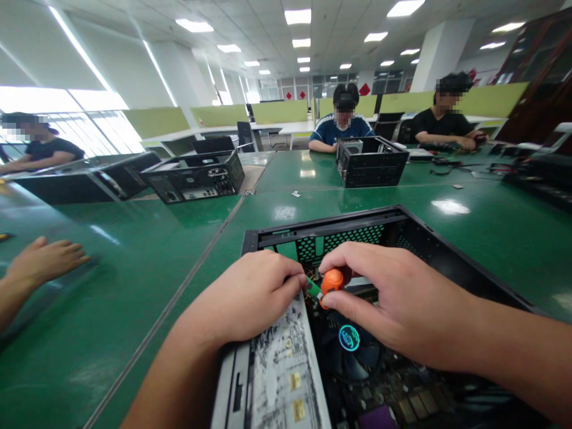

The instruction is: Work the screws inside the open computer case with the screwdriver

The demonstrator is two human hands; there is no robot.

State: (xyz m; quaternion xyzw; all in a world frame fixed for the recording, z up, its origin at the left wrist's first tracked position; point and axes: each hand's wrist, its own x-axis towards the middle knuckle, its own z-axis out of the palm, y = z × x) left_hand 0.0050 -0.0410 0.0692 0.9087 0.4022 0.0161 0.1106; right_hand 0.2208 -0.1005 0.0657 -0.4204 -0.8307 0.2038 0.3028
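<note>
An open black computer case (322,223) lies in front of me with its inside facing up. My left hand (257,295) rests over the silver drive bay (286,369), its thumb and fingers pinched at the end of a narrow green circuit board (313,288). Closed round an orange-handled screwdriver (332,282) is my right hand (393,298); the handle's rounded end faces me and its shaft is hidden. Just below the screwdriver sits a black cooling fan (353,357) with a shiny round label. Parts of the motherboard (415,399) show beneath my right arm.
Another person's hand (49,262) lies at the left on the green table (134,280). Across it stand more computer cases (196,179) (373,164), with several people seated behind. Cables (447,167) and dark equipment (545,179) lie at the far right.
</note>
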